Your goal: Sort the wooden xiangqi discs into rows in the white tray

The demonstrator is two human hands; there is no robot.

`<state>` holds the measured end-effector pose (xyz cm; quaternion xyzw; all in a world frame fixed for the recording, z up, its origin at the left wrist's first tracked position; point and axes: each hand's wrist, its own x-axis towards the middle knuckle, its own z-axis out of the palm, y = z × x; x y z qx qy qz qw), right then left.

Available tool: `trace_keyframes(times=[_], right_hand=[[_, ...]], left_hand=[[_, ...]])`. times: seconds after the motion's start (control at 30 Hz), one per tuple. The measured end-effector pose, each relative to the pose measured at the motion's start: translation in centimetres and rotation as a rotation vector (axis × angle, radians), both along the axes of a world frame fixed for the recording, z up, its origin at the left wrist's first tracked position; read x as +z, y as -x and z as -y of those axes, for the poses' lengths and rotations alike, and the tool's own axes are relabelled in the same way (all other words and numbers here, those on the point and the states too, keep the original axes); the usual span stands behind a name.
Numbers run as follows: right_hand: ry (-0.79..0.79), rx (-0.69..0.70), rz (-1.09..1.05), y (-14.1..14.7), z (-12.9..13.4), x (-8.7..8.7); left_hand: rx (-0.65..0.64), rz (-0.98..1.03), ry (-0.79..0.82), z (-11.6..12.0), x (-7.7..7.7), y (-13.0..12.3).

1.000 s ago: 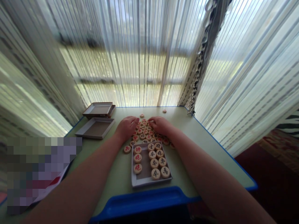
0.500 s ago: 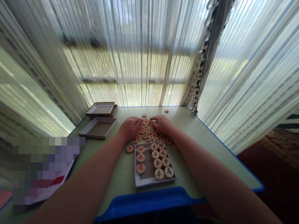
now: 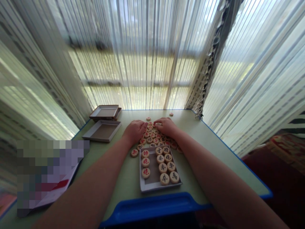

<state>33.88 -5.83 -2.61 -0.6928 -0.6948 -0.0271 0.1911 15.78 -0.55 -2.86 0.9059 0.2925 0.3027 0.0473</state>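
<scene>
Many round wooden chess pieces (image 3: 150, 139) lie in a loose pile on the green table, beyond a shallow grey box (image 3: 152, 182). Three red-marked pieces (image 3: 145, 162) form a column at the box's left side, and several black-marked pieces (image 3: 163, 168) fill two columns at its right. My left hand (image 3: 136, 130) rests at the left edge of the pile, my right hand (image 3: 166, 126) at its right edge. The fingers of both are bent over pieces at the far end; what the fingertips touch is too small to make out.
Another shallow grey box (image 3: 102, 131) and stacked box parts (image 3: 105, 112) stand at the back left. Single pieces lie near the far edge (image 3: 171, 114). A blurred-out flat item (image 3: 54, 178) is at the left. The table (image 3: 205, 133) has a blue rim.
The whole view has shifted slightly, with everything a little further right. Both hands stay beside the pile in nearly the same pose.
</scene>
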Motion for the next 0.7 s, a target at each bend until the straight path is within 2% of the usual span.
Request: trace_keyframes(times=[0.17,0.7], right_hand=[[0.036,-0.075,-0.001,0.26,-0.47,0.18],[0.03,-0.066,0.01,0.6,-0.23,-0.12]], left_hand=[[0.001,0.015,0.002,0.07,0.04,-0.08],[0.011,0.025,-0.016,-0.13,-0.06,-0.03]])
